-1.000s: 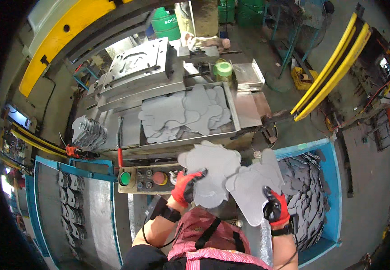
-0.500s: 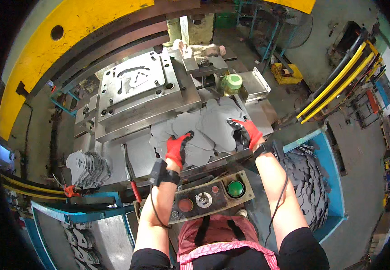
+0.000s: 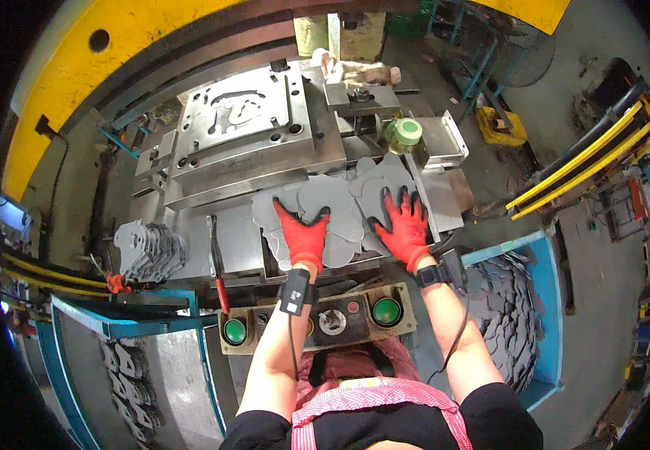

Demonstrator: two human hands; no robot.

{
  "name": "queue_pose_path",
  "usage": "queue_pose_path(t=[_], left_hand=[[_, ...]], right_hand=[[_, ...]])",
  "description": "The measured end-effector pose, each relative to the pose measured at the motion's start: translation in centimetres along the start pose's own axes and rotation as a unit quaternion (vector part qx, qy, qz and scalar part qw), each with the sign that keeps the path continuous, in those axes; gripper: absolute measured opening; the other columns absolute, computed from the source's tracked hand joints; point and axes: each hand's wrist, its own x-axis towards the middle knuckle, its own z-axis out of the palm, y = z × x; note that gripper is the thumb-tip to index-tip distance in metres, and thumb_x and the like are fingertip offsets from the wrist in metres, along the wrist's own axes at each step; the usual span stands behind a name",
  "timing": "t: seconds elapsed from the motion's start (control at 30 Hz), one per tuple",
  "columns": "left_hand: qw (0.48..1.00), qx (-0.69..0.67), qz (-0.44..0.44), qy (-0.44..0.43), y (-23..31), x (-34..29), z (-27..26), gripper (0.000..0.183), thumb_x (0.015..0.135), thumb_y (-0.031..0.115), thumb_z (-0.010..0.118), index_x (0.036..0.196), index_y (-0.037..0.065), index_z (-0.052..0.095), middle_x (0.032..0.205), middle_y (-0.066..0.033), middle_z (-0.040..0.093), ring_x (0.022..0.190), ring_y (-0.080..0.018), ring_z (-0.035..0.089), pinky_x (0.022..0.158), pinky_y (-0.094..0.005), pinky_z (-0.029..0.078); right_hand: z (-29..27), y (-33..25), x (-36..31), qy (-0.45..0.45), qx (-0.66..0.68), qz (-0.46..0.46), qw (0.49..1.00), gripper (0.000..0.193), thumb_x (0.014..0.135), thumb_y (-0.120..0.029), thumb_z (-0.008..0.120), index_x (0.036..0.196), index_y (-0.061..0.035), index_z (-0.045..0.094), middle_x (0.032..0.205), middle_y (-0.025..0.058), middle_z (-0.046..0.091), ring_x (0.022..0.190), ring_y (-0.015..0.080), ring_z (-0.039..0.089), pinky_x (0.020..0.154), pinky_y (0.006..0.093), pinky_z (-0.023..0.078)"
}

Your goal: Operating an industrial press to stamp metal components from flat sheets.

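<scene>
Flat grey sheet-metal pieces (image 3: pixel 330 196) with rounded outlines lie overlapping in front of the steel die. On the left part of this pile rests my left hand (image 3: pixel 302 234), in a red glove with black fingertips, thumb and fingers spread. My right hand (image 3: pixel 404 229), gloved alike, lies with fingers spread on the pieces at the right side of the pile. Neither hand grips a piece. Beyond the pile stands the steel die (image 3: pixel 239 135), a thick block with curved cut-outs in its top plate.
A stack of metal pieces (image 3: pixel 149 251) and red-handled pliers (image 3: pixel 216 262) lie to the left. The control panel (image 3: pixel 359 337) with green buttons is close to me. A blue bin (image 3: pixel 550 300) holds more pieces at right. A green-lidded jar (image 3: pixel 406 133) stands behind the pile.
Both hands have opened out flat on the pieces, the right one with fingers newly spread. Pieces in the pile have shifted. The whole view has moved slightly.
</scene>
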Motion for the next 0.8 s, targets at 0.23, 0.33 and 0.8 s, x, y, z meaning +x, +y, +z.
queue_pose_path(t=[0.23,0.33,0.8], left_hand=[[0.933,0.342,0.004,-0.109,1.8,1.3,-2.6,0.090,0.063,0.043,0.071,0.133,0.005,0.029,0.121,-0.0231,0.046,0.107,-0.0339,0.049,0.087,-0.0370,0.041],[0.896,0.409,0.044,-0.165,2.8,1.7,-3.2,0.082,0.063,0.046,0.069,0.132,0.016,0.034,0.102,-0.0183,0.053,0.093,-0.0334,0.054,0.077,-0.0396,0.044],[0.808,0.438,0.322,-0.226,1.0,-3.7,-3.2,0.099,0.055,0.059,0.064,0.136,0.019,0.026,0.139,-0.0220,0.018,0.129,-0.0421,0.011,0.102,-0.0570,0.006]], right_hand=[[1.0,1.8,1.3,0.033,0.029,-0.124,0.991,0.074,0.072,-0.052,0.055,0.135,-0.0247,0.027,0.142,0.0172,0.017,0.128,0.0432,0.015,0.098,0.0592,0.013],[0.6,2.2,3.3,0.003,0.047,-0.157,0.986,0.073,0.073,-0.053,0.054,0.135,-0.0260,0.027,0.141,0.0169,0.018,0.128,0.0428,0.016,0.099,0.0601,0.011],[0.1,0.5,2.3,0.015,0.017,-0.107,0.994,0.079,0.070,-0.055,0.056,0.136,-0.0224,0.027,0.140,0.0186,0.019,0.127,0.0410,0.017,0.100,0.0588,0.012]])
